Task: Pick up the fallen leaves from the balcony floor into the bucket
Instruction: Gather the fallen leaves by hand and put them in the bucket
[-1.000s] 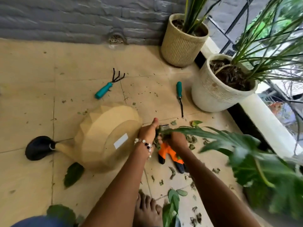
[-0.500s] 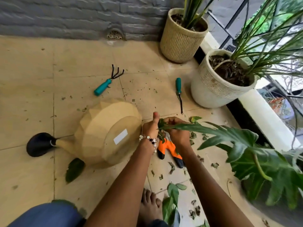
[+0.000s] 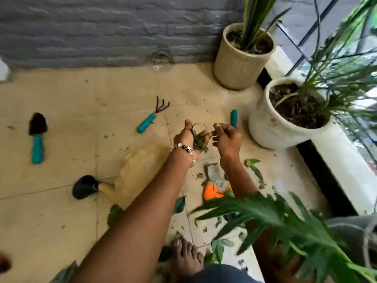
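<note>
Our left hand (image 3: 188, 137) curls its fingers around a clump of leaves (image 3: 198, 140) above the floor (image 3: 61, 211); our right hand (image 3: 226, 139), fingers curled, pinches at it; more leaves lie near the pruners (image 3: 216, 184).

Both forearms are bare, with no sleeve in sight on either. The left hand (image 3: 188, 137) has a bracelet (image 3: 184, 149) round its wrist: a string of pale, pearl-like round beads mixed with a few dark ones, and a short strand of beads dangling from it on the side toward the right hand (image 3: 227, 140). The left thumbnail is painted pink. The right wrist and fingers carry nothing. Below the bracelet, near the bottom edge, a bare foot (image 3: 184, 256) shows with unpainted toenails, and just beside it lies blue denim-like cloth (image 3: 222, 274) over the leg.
</note>
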A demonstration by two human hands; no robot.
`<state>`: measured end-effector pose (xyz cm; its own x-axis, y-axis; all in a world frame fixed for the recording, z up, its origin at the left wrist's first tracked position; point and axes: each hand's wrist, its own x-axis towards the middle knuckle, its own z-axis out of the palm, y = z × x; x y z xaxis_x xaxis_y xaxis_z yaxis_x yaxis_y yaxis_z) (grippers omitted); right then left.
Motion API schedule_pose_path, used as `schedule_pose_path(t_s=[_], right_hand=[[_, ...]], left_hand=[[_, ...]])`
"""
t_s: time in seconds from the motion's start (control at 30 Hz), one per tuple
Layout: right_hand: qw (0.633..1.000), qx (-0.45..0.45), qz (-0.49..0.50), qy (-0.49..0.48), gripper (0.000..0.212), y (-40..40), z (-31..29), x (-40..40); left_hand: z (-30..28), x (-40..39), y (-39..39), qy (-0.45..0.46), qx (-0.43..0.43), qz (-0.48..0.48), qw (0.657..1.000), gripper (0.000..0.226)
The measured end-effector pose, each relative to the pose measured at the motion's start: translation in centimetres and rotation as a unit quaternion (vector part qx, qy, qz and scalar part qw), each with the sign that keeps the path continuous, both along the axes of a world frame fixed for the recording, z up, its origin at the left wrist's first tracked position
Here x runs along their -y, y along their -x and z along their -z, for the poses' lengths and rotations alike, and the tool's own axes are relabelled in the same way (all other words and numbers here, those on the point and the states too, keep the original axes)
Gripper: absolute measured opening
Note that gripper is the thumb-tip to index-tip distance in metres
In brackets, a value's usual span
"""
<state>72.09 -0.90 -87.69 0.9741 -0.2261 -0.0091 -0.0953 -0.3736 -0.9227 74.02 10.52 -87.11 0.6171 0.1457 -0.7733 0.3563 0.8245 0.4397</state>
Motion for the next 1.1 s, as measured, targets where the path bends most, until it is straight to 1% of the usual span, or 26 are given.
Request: schedule_pose_path(t_s=[0.03, 0.07, 0.1, 0.13, 0.17, 0.23, 0.3, 0.4, 0.47, 0.5, 0.57, 0.7, 0.8, 0.87, 0.93, 0.97, 1.03, 1.1], right_hand=[[0.992, -0.074, -0.045, -0.095, 0.011, -3.0, -3.6, -1.3], [0.987, -0.104, -0.036, -0.121, 0.013, -4.3, -6.1, -2.3], [0.983, -0.122, -0.059, -0.121, 0.014, -5.2, -7.7, -2.8], [0.983, -0.124, -0.077, -0.107, 0.016, -4.3, -8.7, -3.5], [0.980, -0.118, -0.100, -0.122, 0.018, -4.5, -10.8, -4.2], [0.972, -0.121, -0.157, -0.127, 0.020, -3.2, -14.3, -5.2], [0.968, -0.132, -0.161, -0.140, 0.021, -4.0, -18.8, -5.8], [0.962, -0.145, -0.148, -0.177, 0.020, -3.8, -26.3, -6.6], [0.958, -0.163, -0.135, -0.195, 0.019, -4.0, -31.0, -6.7], [0.955, -0.172, -0.127, -0.206, 0.020, -4.6, -33.7, -6.8], [0.950, -0.194, -0.109, -0.217, 0.020, -5.5, -38.6, -6.9], [0.956, -0.191, -0.078, -0.209, 0.017, -7.7, -45.9, -7.8], [0.960, -0.197, -0.060, -0.191, 0.018, -9.8, -49.3, -9.4], [0.964, -0.200, -0.035, -0.173, 0.020, -11.5, -50.7, -10.7], [0.967, -0.191, -0.015, -0.165, 0.019, -13.4, -51.5, -12.1], [0.969, -0.185, -0.010, -0.161, 0.018, -14.3, -51.7, -12.7], [0.974, -0.170, 0.024, -0.148, 0.016, -16.0, -52.2, -13.8], [0.971, -0.166, 0.104, -0.137, 0.016, -17.2, -52.5, -14.7]], left_hand=[[-1.8, -0.6, -0.2, 0.013, -0.001, -0.019, 1.000, 0.037], [-4.5, -1.5, -0.1, 0.007, -0.016, -0.031, 0.999, 0.032], [-6.7, -2.5, -0.1, -0.004, -0.023, -0.049, 0.999, 0.028], [-9.2, -3.1, -0.1, -0.008, -0.023, -0.060, 0.998, 0.025], [-12.1, -4.0, -0.3, -0.018, -0.014, -0.069, 0.997, 0.022], [-16.6, -5.0, -0.8, -0.040, -0.034, -0.076, 0.996, 0.018], [-20.7, -6.0, -0.9, -0.053, -0.044, -0.060, 0.996, 0.016], [-27.8, -6.9, -1.7, -0.084, -0.085, -0.036, 0.992, 0.023], [-32.4, -6.9, -1.9, -0.086, -0.099, -0.048, 0.990, 0.024], [-35.0, -7.0, -2.1, -0.082, -0.099, -0.064, 0.990, 0.024], [-39.8, -7.3, -2.9, -0.057, -0.100, -0.066, 0.991, 0.026], [-47.0, -9.2, -5.0, -0.040, -0.101, -0.079, 0.991, 0.024], [-51.2, -11.3, -6.7, -0.043, -0.077, -0.064, 0.994, 0.029], [-53.1, -13.0, -8.4, -0.059, -0.078, -0.043, 0.994, 0.027], [-54.1, -15.1, -10.8, -0.087, -0.087, -0.019, 0.992, 0.024], [-54.4, -16.1, -12.0, -0.085, -0.083, -0.007, 0.993, 0.025], [-54.1, -18.0, -14.7, -0.081, -0.073, 0.034, 0.993, 0.026], [-54.6, -19.9, -17.3, -0.092, -0.066, 0.113, 0.987, 0.026]])
